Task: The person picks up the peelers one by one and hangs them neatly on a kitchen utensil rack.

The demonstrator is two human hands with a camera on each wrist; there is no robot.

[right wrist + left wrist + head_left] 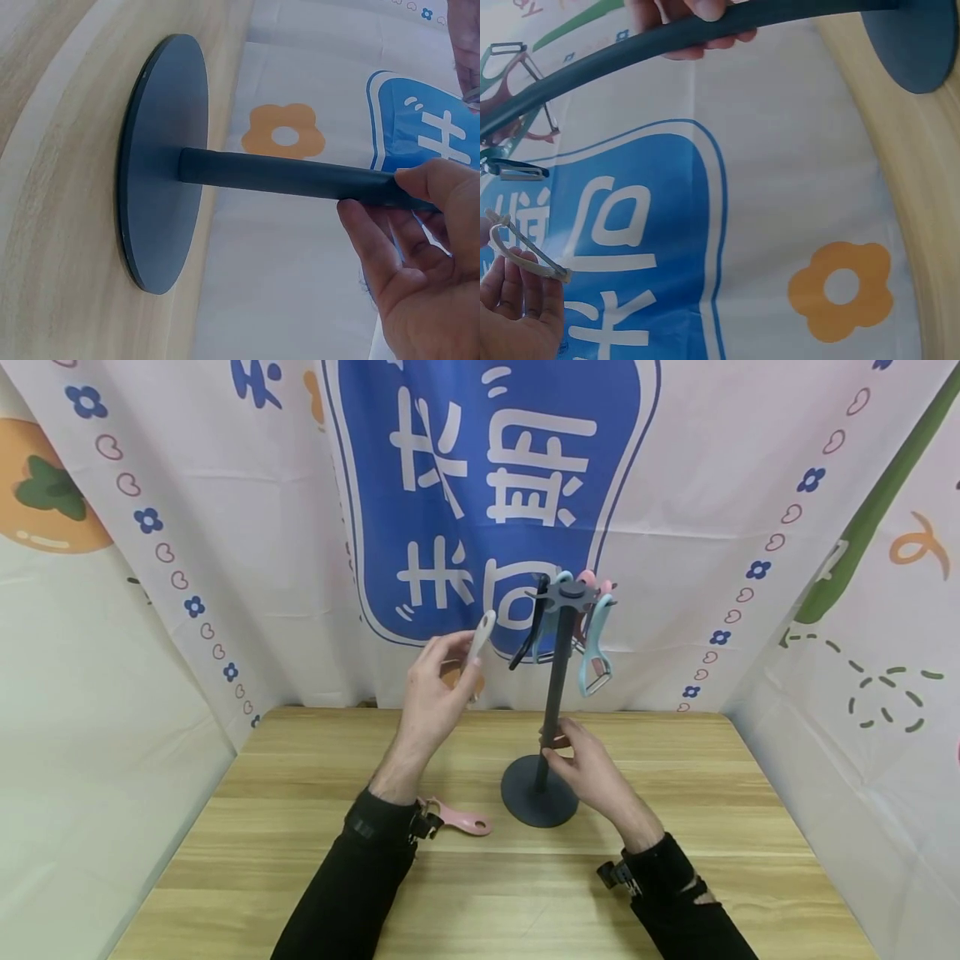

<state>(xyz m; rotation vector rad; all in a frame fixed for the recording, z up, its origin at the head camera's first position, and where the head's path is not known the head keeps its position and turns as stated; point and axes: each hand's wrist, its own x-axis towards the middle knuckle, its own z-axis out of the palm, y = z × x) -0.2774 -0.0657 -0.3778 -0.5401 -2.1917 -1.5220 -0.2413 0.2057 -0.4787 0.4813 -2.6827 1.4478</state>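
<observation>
My left hand (435,693) holds a white peeler (482,637) by its handle, raised to the left of a dark grey stand (557,681). In the left wrist view the peeler's (529,264) looped head and blade show above the fingers. Low on the stand's pole, my right hand (596,777) grips it between thumb and fingers, above the round base (169,187). From the hooked top (572,593) hang several peelers, among them a light blue peeler (596,643) and a black peeler (531,631); pink ones are partly hidden behind the pole.
A pink peeler (467,821) lies on the wooden table (480,902), beside my left sleeve, its head partly hidden by the wrist strap. Behind the table's far edge hangs a printed white and blue cloth (690,560), with more cloth at both sides.
</observation>
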